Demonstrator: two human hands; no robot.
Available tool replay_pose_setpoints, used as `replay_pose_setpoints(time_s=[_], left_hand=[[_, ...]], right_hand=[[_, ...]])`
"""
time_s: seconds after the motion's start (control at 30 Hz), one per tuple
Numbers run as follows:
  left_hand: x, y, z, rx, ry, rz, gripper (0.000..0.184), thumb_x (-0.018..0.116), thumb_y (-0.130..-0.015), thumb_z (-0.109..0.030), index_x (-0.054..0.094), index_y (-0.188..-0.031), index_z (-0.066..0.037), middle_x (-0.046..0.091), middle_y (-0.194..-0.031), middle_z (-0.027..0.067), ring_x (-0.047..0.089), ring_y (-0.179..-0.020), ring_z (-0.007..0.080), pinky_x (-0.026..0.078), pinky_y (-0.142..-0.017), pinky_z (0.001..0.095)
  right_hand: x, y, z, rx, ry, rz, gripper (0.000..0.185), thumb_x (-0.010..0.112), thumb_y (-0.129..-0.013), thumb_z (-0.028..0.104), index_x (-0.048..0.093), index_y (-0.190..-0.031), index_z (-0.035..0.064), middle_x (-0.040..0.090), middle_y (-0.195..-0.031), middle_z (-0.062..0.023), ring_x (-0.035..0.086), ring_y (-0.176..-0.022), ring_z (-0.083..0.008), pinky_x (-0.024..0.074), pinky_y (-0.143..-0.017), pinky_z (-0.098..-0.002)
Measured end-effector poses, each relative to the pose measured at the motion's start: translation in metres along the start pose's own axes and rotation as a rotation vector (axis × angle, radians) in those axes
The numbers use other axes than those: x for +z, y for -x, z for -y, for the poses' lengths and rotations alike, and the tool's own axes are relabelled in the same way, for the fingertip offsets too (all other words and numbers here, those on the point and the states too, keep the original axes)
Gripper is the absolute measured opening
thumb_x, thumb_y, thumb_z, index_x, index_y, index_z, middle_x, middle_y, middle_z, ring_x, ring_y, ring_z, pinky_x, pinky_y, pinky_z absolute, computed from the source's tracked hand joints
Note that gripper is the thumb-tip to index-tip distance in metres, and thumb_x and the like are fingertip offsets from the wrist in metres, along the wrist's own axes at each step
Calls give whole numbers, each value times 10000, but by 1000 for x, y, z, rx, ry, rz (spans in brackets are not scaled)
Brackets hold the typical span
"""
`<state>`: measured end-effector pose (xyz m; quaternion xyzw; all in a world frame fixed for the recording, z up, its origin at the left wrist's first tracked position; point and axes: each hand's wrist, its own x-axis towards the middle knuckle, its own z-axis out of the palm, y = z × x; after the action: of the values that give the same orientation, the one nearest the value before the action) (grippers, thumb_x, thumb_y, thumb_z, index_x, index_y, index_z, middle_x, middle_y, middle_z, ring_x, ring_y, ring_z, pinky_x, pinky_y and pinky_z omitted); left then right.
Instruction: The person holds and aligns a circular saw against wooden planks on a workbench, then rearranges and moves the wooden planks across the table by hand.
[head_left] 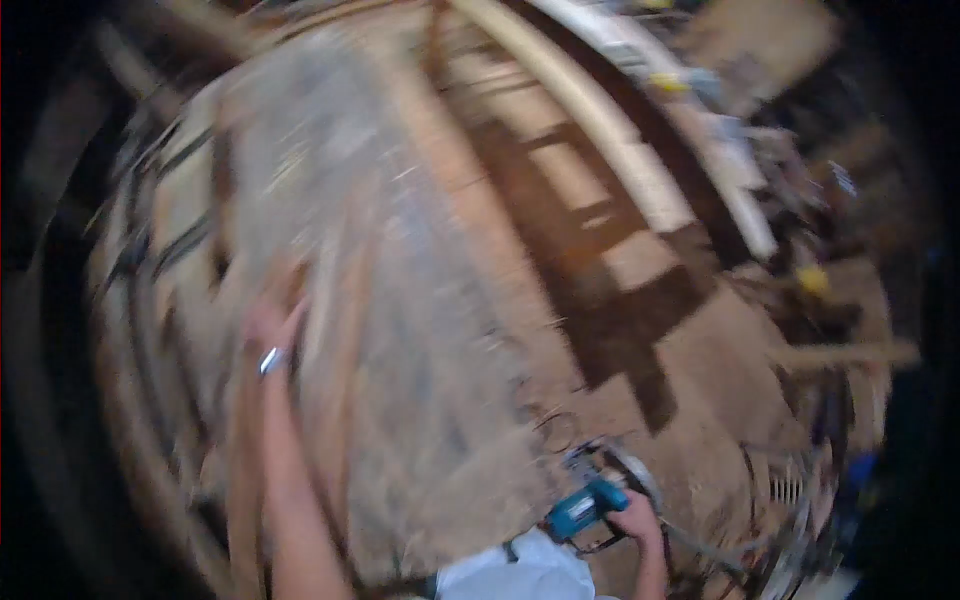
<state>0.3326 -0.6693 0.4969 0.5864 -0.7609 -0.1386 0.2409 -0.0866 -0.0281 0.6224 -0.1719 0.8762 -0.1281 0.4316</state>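
My left hand reaches forward over long wooden strips on the left side of the work surface. Its fingers are blurred, and I cannot make out whether they grip a strip or only touch it. A shiny metal band circles the left wrist. Low in the view, right of centre, my right hand is wrapped round the handle of a teal power saw. The saw's round blade guard lies towards the front right.
The grey, dusty work surface fills the middle. Long pale boards lie beyond it at the upper right. Wood pieces and a plank lie on the right, with cables and clutter at the lower right.
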Motion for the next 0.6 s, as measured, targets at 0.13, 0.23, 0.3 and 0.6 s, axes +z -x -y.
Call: replay_pose_setpoints(time_s=[0.13, 0.23, 0.3, 0.6], left_hand=[[7, 1, -4, -355, -457, -20, 1003, 723, -835, -617, 350, -1534, -2, 443, -1516, 268, 425, -1396, 444, 362, -1125, 599], [24, -11, -5, -405, -453, -15, 996, 681, -831, -666, 365, -1540, -43, 446, -1526, 199, 433, -1379, 427, 356, -1072, 679], [46, -28, -1, -438, -498, -69, 985, 689, -819, -674, 393, -1525, -53, 470, -1490, 192, 445, -1364, 416, 361, -1057, 677], [60, -93, -9, -305, -200, 19, 916, 608, -898, -660, 362, -1567, -85, 358, -1590, 215, 288, -1477, 433, 225, -1189, 609]], right_hand=[[-1, 9, 2, -77, 125, -83, 480, 803, -700, 214, 708, -1140, 50, 739, -981, -191, 713, -889, -343, 558, -855, -412], [5, -2, -6, -109, 139, -56, 501, 812, -705, 233, 711, -1166, 64, 739, -1010, -207, 717, -928, -378, 564, -880, -428], [11, -5, -16, -90, 115, -47, 506, 812, -704, 238, 711, -1170, 66, 741, -1019, -202, 717, -945, -379, 565, -891, -431], [-51, 60, -12, -37, 150, -84, 475, 796, -701, 260, 720, -1138, 90, 746, -1028, -193, 719, -947, -362, 564, -882, -437]])
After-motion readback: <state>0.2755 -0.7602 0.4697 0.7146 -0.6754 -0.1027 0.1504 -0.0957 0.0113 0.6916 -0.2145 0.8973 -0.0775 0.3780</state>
